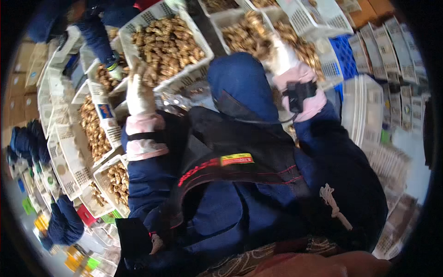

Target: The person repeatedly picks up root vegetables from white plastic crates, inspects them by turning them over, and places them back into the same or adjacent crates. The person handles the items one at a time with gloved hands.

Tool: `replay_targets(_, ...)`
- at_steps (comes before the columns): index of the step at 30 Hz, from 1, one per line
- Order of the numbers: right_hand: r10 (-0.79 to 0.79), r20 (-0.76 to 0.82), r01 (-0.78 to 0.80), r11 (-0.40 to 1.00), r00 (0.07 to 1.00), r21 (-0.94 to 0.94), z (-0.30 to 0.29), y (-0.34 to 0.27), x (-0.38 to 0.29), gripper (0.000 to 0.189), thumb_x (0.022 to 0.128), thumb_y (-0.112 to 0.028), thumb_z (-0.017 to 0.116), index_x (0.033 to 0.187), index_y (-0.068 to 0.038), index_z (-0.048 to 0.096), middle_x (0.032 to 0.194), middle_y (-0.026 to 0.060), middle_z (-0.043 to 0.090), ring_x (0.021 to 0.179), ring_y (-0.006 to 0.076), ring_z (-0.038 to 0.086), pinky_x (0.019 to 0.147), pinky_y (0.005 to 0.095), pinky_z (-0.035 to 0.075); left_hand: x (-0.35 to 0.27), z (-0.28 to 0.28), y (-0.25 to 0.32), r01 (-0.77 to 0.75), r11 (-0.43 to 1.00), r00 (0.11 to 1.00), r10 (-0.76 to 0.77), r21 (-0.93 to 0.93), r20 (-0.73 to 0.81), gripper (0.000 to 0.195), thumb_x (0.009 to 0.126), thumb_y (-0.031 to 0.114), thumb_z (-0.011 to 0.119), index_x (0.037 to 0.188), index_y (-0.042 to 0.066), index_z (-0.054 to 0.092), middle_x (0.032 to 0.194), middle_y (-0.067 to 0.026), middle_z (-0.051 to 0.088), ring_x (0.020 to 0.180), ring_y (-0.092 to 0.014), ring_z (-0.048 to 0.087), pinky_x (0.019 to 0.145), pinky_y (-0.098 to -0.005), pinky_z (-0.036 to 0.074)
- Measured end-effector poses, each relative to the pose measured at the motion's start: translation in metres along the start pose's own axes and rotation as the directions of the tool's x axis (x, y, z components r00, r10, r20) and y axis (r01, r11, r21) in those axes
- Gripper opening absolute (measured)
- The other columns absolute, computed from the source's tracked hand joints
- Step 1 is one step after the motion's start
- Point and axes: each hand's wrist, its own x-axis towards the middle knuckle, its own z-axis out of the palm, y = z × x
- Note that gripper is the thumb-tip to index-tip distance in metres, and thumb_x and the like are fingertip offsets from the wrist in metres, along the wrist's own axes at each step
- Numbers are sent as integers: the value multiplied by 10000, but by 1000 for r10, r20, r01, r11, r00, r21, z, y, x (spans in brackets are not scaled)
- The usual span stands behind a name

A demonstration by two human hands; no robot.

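My left hand (140, 91), in a pale work glove with a pink cuff, is at the near left corner of a white perforated plastic crate (187, 78) heaped with knobbly ginger roots (166, 45). Its fingers reach beside the roots, and what they grip is not clear. Over another crate of ginger at the upper right, my right hand (282, 53) is blurred by motion. A bright, blurred ginger root (256, 23) appears to be in its fingers. A black device (299, 95) is strapped to the right wrist.
A co-worker's gloved hand (116, 71) reaches into a ginger crate at the left. More ginger crates (95, 128) line that side. Stacked clear bins (361, 107) and a blue crate (344, 57) stand at the right. Other people in dark blue (65, 221) are at the far left.
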Motion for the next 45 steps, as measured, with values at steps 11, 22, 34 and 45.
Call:
replay_targets(11,428,-419,-599,587,801,-545,-304,53,-237,419,957,-390,602,1192,-44,627,981,70,669,891,149,646,794,336,527,2,11,-21,268,798,943,-331,-539,-21,524,992,235,541,1452,17,414,1433,-187,463,1261,-288,490,1055,-409,390)
replay_targets(22,516,-552,-732,614,655,-294,-335,66,-243,578,950,-414,614,1382,-46,501,1117,85,702,943,211,694,731,342,544,4,21,-16,267,808,949,-316,-526,-4,489,1011,205,515,1426,-34,420,1437,-224,460,1304,-314,469,1100,-413,389)
replay_targets(34,208,125,-97,803,970,-589,-15,-66,1,514,987,-269,581,1416,-18,451,1204,104,628,946,114,590,774,236,493,12,-14,12,-4,583,928,-300,-812,-220,393,1010,180,544,1357,10,471,1307,-184,487,1220,-312,510,1022,-460,480)
replay_targets(45,448,542,586,48,711,-809,185,83,184,462,900,-288,568,1328,-113,572,1244,198,636,1104,327,631,944,405,492,17,-38,-24,-74,667,815,-389,-742,-430,306,974,222,609,1174,1,541,1028,-111,610,940,-225,596,844,-350,502)
